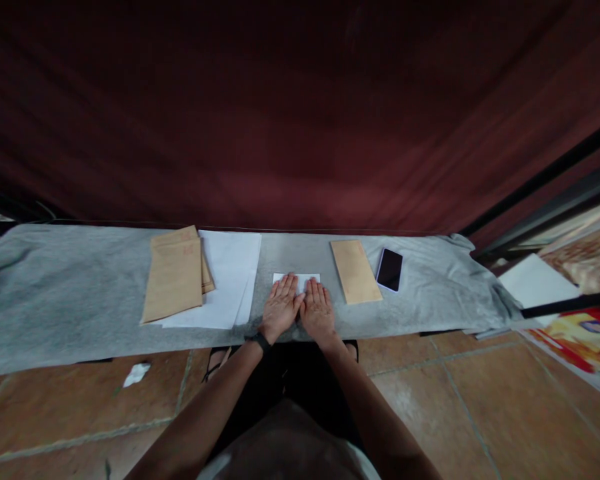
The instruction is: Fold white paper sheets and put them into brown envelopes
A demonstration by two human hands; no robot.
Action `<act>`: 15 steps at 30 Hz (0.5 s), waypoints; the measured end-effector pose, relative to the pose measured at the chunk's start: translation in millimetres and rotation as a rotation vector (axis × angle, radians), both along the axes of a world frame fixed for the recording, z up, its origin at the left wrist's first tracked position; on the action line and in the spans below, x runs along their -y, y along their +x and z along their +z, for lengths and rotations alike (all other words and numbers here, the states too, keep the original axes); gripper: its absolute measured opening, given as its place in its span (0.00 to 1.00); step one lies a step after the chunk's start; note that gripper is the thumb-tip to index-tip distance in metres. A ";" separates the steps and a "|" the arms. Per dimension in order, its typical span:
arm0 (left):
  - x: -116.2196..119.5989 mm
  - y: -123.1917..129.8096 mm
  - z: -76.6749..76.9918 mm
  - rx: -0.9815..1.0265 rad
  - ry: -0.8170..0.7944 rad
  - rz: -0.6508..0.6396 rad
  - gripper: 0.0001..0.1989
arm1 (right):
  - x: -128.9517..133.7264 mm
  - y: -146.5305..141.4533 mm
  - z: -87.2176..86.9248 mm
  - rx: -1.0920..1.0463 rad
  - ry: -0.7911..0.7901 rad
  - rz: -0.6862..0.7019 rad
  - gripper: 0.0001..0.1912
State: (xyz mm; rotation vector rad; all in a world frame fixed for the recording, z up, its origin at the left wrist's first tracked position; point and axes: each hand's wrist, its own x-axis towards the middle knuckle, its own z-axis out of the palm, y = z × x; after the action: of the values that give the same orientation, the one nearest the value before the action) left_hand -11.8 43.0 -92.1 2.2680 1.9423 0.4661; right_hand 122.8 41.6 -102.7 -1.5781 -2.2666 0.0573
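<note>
A small white piece of paper [301, 279], seemingly folded, lies on the grey cloth in front of me. Both hands rest flat on it, side by side with the thumbs close together. My left hand [281, 307], a dark band on its wrist, covers the paper's left part, fingers stretched out. Over the right part lies my right hand [318, 309], its fingers also extended. Most of the paper's near side is hidden beneath them. To the right is a brown envelope [356, 271]. White sheets [230, 280] are on the left, partly under a stack of brown envelopes [175, 277].
A phone [390, 270] with a dark screen lies right of the single envelope. Grey cloth [80, 293] covers the long narrow surface, backed by a dark red curtain [300, 133]. A crumpled white scrap [137, 374] is on the tiled floor. A colourful printed package [587, 340] stands at the right.
</note>
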 end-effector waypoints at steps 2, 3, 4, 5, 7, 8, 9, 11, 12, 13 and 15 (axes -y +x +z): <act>3.5 -8.1 -2.0 -0.029 0.008 0.029 0.31 | 1.0 3.5 -2.3 -0.008 0.022 -0.023 0.30; 5.5 -11.3 -2.7 -0.038 0.011 0.047 0.31 | 1.8 5.8 -3.3 -0.007 0.030 -0.031 0.31; 7.5 -13.9 -3.2 -0.044 0.013 0.067 0.32 | 2.8 8.4 -4.1 -0.006 0.038 -0.037 0.31; 9.4 -16.1 -3.4 -0.048 0.014 0.083 0.32 | 3.9 11.3 -4.6 -0.004 0.047 -0.042 0.31; 12.6 -19.1 -3.2 -0.053 0.013 0.099 0.33 | 6.2 17.2 -4.6 -0.003 0.064 -0.047 0.30; 13.8 -20.0 -2.7 -0.055 0.010 0.099 0.33 | 7.1 19.8 -4.0 -0.004 0.070 -0.045 0.30; 14.8 -20.7 -2.1 -0.057 0.009 0.098 0.33 | 7.7 21.9 -2.8 -0.008 0.074 -0.042 0.30; 16.2 -21.2 -0.8 -0.060 0.012 0.092 0.33 | 7.2 24.0 1.3 -0.027 0.064 -0.049 0.28; 16.6 -21.2 -0.3 -0.060 0.015 0.091 0.33 | 6.0 23.9 4.3 -0.044 0.048 -0.069 0.27; 16.9 -21.0 0.1 -0.060 0.019 0.090 0.33 | 4.2 22.9 7.7 -0.065 0.022 -0.098 0.26; 17.4 -20.4 0.5 -0.056 0.024 0.090 0.33 | -1.2 19.2 15.5 -0.119 -0.057 -0.168 0.24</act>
State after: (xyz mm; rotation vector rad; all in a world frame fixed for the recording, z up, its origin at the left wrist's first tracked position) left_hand -32.2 25.6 -91.6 2.2384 2.0840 0.4430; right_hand 142.0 42.8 -87.3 -1.7406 -2.0526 0.1680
